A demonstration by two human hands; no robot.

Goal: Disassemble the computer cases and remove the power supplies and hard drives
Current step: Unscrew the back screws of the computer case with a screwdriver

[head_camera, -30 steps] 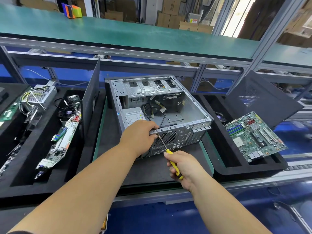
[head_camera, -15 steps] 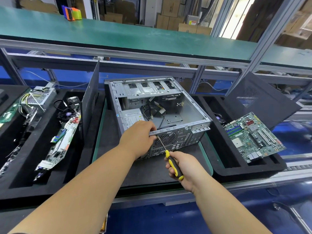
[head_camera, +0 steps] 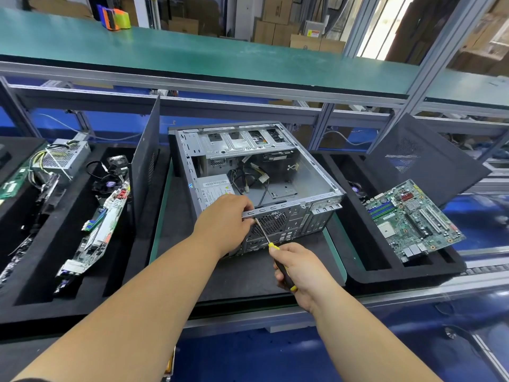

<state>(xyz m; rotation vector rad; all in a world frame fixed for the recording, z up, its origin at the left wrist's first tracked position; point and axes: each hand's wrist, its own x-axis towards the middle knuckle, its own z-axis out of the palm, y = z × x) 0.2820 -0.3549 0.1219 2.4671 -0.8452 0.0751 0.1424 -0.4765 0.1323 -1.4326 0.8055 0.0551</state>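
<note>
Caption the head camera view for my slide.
Left hand steadies open computer case; right hand holds screwdriver against its rear panel.

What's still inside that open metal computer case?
Inside the computer case sit a labelled power supply, loose cables and a drive cage along the far side. The left hand covers the power supply's near end, and the cage hides any drives.

The computer case (head_camera: 256, 183) lies centrally on the counter (head_camera: 248, 279); a motherboard (head_camera: 413, 219) lies right of it, a power supply (head_camera: 62, 158) far left.
</note>
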